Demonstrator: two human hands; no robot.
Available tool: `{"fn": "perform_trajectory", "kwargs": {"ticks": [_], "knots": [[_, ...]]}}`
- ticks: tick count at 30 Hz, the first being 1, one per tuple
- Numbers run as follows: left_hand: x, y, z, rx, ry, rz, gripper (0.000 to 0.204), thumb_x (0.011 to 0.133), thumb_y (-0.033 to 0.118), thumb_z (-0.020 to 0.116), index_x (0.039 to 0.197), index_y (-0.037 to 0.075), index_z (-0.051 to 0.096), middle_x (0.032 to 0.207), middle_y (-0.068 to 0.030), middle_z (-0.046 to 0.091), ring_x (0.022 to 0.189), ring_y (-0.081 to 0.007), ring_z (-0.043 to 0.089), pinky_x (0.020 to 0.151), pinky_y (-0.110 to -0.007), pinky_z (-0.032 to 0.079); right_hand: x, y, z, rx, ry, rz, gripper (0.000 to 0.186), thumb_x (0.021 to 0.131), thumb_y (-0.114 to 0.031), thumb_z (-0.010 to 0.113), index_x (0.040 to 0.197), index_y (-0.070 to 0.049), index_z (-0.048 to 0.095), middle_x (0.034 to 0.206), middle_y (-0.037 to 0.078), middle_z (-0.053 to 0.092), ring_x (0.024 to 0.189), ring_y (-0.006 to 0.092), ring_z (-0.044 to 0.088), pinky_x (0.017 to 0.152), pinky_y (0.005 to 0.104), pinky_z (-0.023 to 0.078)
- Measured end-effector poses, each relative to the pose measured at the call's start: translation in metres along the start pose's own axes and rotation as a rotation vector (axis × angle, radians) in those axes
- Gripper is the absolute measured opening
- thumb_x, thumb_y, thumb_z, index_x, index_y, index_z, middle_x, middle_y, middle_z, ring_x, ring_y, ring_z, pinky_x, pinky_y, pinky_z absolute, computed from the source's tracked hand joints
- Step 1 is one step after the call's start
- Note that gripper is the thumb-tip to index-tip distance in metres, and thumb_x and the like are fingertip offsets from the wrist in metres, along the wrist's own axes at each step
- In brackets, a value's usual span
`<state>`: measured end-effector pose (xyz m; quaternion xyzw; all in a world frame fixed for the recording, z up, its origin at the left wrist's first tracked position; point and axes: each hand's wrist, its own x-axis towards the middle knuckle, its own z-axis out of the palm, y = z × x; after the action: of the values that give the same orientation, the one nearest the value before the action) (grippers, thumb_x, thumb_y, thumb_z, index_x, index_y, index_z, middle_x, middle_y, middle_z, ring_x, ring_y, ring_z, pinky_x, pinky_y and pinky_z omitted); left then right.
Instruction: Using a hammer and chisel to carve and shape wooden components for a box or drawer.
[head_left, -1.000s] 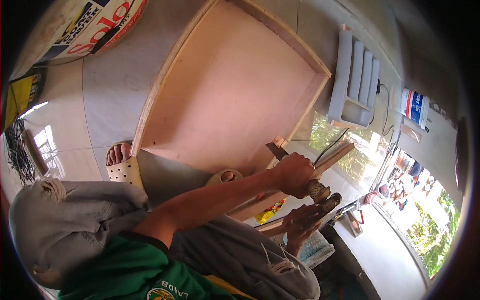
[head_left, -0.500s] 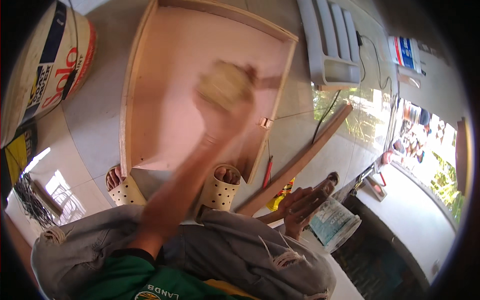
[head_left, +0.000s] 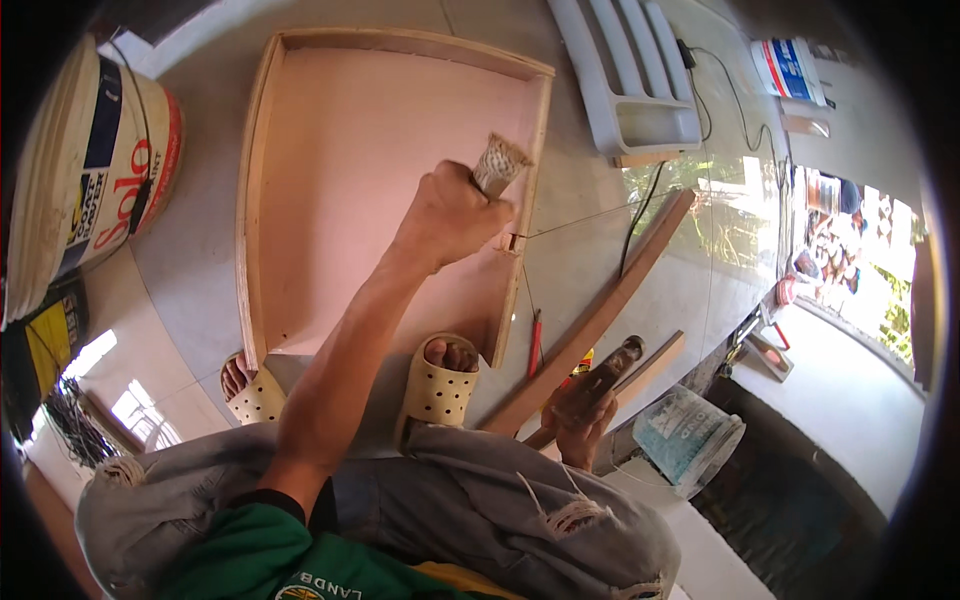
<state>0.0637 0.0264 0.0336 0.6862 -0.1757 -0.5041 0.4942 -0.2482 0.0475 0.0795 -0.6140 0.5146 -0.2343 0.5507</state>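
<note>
My left hand (head_left: 448, 215) is closed around a tan, rough-textured bundle (head_left: 500, 165), possibly folded cloth; its flared end sticks up past the fingers. Hand and bundle are over the right side of a shallow, drawer-like wooden box (head_left: 360, 140) with a pinkish bottom, and I cannot tell whether they touch it. The box's right wall has a small notch near my hand. Beyond my right knee, my right hand (head_left: 578, 415) grips what looks like a hammer (head_left: 612, 365), its dark rounded end pointing up and right. The fingers partly cover it.
A long wooden strip (head_left: 610, 305) lies right of the box, near a red-handled tool (head_left: 536, 340). A grey plastic tray (head_left: 650, 120) is at the upper right. A white bucket (head_left: 690, 440) lies tipped by a ledge; a large paint pail (head_left: 110, 180) stands left. My clogs flank the box's near edge.
My left hand has turned, bringing the bundle toward the box's right wall. The hammer has turned slightly in my right hand. The whole view has shifted a little.
</note>
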Motion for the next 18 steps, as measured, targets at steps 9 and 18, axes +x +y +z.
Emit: {"fn": "perform_trajectory", "kwargs": {"ticks": [9, 18], "knots": [[0.023, -0.053, 0.038, 0.215, -0.232, -0.236, 0.042, 0.070, 0.020, 0.083, 0.083, -0.009, 0.056, 0.063, -0.0145, 0.062, 0.045, -0.0169, 0.061, 0.039, -0.030, 0.049, 0.005, 0.006, 0.027, 0.022, -0.075, 0.009, 0.058, 0.102, -0.047, 0.026, 0.080, 0.000, 0.051, 0.053, 0.007, 0.052, 0.037, 0.0140, 0.049, 0.032, 0.0257, 0.036], [0.031, -0.073, 0.053, 0.305, -0.086, -0.251, 0.034, 0.068, 0.021, 0.075, 0.082, -0.008, 0.063, 0.069, -0.0202, 0.067, 0.054, -0.0252, 0.067, 0.050, -0.035, 0.055, 0.008, 0.012, 0.031, 0.057, -0.102, 0.053, 0.059, 0.099, -0.050, 0.032, 0.081, 0.002, 0.052, 0.048, 0.003, 0.049, 0.036, 0.0106, 0.049, 0.033, 0.0233, 0.038]]}}
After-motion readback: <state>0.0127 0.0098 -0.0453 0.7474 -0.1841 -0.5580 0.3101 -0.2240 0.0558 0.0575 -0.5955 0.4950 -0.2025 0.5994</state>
